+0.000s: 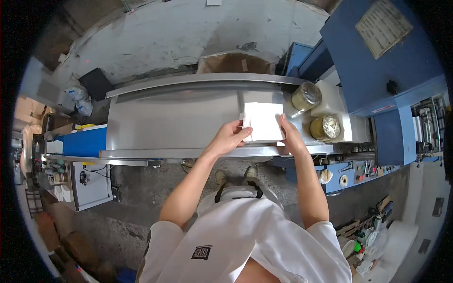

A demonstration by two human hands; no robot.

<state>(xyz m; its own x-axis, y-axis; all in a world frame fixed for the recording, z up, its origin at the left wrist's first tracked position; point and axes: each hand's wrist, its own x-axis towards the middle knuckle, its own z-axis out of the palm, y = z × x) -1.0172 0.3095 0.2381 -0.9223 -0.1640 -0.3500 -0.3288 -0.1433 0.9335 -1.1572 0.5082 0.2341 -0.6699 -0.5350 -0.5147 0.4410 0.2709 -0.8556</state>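
Observation:
A squarish stack of white sheets [263, 121], which look like paper, is held between my two hands over the near side of a steel table. My left hand [230, 137] closes on its left edge, with the thumb on top and the fingers partly hidden. Against the right edge presses my right hand [291, 135], its thumb near the upper right side and its other fingers mostly out of sight. The stack's left side shows slightly uneven layers.
The steel table [174, 118] has raised rails. Two cylindrical containers, one upper [306, 96] and one lower [324, 127], stand right beside whitish translucent blocks [330, 96]. A blue machine [377, 61] rises at right. An open cardboard box [236, 62] sits behind the table.

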